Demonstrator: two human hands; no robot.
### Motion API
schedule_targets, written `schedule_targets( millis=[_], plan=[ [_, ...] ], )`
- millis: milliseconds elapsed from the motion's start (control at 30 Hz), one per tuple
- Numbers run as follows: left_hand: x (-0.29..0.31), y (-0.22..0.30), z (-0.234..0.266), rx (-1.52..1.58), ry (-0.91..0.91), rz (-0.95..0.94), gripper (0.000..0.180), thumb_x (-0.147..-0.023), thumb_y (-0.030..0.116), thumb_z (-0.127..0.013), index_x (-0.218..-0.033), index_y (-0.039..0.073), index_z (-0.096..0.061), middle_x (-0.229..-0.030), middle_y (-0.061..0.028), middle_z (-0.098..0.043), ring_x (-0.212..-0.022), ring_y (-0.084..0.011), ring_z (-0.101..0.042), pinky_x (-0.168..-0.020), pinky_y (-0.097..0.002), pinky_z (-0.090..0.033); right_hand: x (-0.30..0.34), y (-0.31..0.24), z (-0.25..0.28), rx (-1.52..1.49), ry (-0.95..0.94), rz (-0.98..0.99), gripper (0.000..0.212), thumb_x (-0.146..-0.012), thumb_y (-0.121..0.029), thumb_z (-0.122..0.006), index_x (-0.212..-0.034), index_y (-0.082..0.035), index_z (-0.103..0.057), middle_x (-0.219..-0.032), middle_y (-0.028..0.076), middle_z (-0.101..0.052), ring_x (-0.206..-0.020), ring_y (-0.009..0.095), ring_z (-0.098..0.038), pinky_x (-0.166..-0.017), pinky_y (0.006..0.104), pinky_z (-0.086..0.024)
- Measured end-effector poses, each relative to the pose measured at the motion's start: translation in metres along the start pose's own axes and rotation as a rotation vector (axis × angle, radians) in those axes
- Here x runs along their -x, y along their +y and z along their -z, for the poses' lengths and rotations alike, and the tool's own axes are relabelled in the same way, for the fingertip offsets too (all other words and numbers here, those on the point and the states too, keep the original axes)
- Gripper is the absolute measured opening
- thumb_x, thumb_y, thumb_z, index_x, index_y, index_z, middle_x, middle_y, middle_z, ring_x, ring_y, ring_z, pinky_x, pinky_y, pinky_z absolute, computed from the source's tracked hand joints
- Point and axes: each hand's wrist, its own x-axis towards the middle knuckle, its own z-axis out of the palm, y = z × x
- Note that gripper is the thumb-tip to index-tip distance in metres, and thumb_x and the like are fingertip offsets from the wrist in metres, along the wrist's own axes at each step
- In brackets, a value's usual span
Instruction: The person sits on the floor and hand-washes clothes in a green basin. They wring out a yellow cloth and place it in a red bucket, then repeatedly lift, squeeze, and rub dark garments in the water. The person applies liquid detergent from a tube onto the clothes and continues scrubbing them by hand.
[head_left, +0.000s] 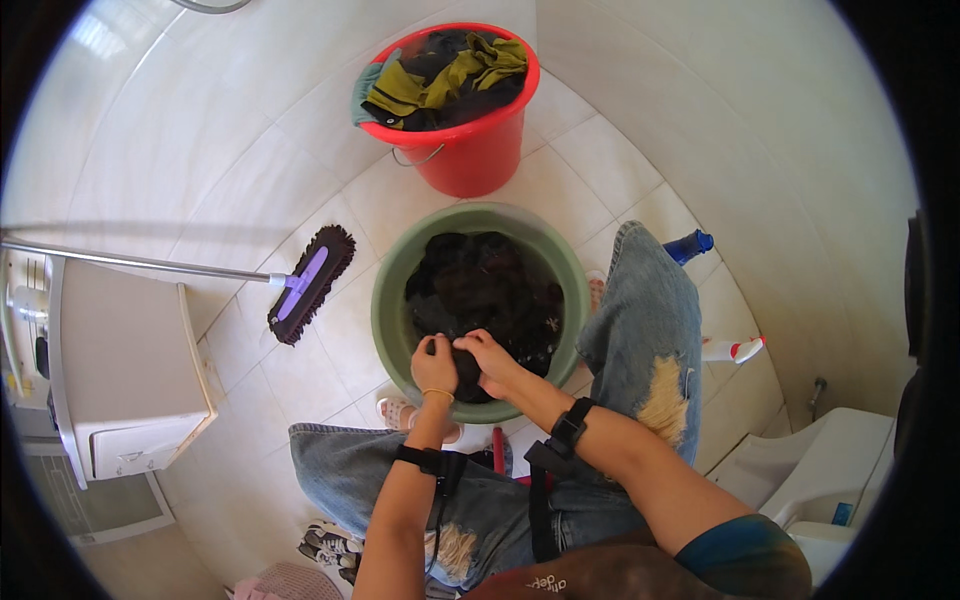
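Note:
A round green basin (pixel 390 265) stands on the tiles in front of me, with dark wet clothes (pixel 480 275) in water inside it. Over the basin's near side, my left hand (pixel 435 365) is closed on a bunched piece of dark cloth (pixel 466 372). Close beside it, my right hand (pixel 488 362) grips the same cloth from the other side. Folds of the cloth hide some of the fingertips. Straps circle both of my forearms.
Beyond the basin is a red bucket (pixel 470 160) heaped with dark and olive clothes (pixel 450 80). A purple-headed mop (pixel 310 285) leans at left near a cabinet (pixel 135 350). To the right lie a blue bottle (pixel 688 247), a white spray bottle (pixel 735 350) and a toilet (pixel 820 470). Shoes (pixel 330 545) sit lower left.

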Motion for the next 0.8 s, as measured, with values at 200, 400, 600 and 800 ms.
schedule_targets(
  millis=[200, 400, 600, 800],
  plan=[
    [-0.023, -0.004, 0.04, 1.046, -0.51, 0.601, 0.033, -0.086, 0.029, -0.053, -0.101, 0.0, -0.058, -0.088, -0.0096, -0.062, -0.077, -0.0199, -0.06, -0.068, -0.0296, -0.049, 0.029, 0.005, -0.009, 0.458, -0.307, 0.185, 0.072, -0.074, -0.01, -0.062, -0.135, -0.016, -0.025, -0.111, 0.007, -0.048, -0.083, 0.016, -0.054, -0.067, 0.0247, -0.045],
    [-0.024, 0.0, 0.09, 0.269, -0.459, 0.196, 0.04, -0.086, 0.038, -0.054, -0.087, -0.001, -0.059, -0.069, -0.0069, -0.062, -0.061, -0.016, -0.058, -0.058, -0.0251, -0.045, 0.026, -0.03, 0.0, 0.654, 0.204, 0.291, 0.037, -0.076, -0.018, -0.059, -0.109, -0.004, -0.05, -0.093, 0.01, -0.058, -0.083, 0.017, -0.054, -0.067, 0.0276, -0.047],
    [-0.015, 0.019, 0.123, 0.274, -0.326, 0.141, 0.048, -0.087, 0.047, -0.051, -0.061, 0.006, -0.053, -0.06, 0.0011, -0.048, -0.054, -0.0108, -0.043, -0.05, -0.0254, -0.033, 0.055, -0.089, -0.023, 0.594, 0.067, 0.168, 0.041, -0.078, -0.02, -0.064, -0.113, -0.011, -0.046, -0.075, 0.0, -0.051, -0.056, 0.007, -0.043, -0.046, 0.0194, -0.03],
    [0.033, 0.088, 0.223, 1.244, -0.403, -0.091, 0.02, -0.082, 0.021, -0.054, -0.078, 0.003, -0.048, -0.081, -0.0062, -0.051, -0.074, -0.0142, -0.048, -0.068, -0.023, -0.038, 0.086, -0.099, -0.061, 0.641, -0.285, 0.152, 0.052, -0.076, -0.01, -0.065, -0.121, -0.008, -0.039, -0.072, 0.004, -0.054, -0.052, 0.006, -0.04, -0.044, 0.0193, -0.029]
  ],
)
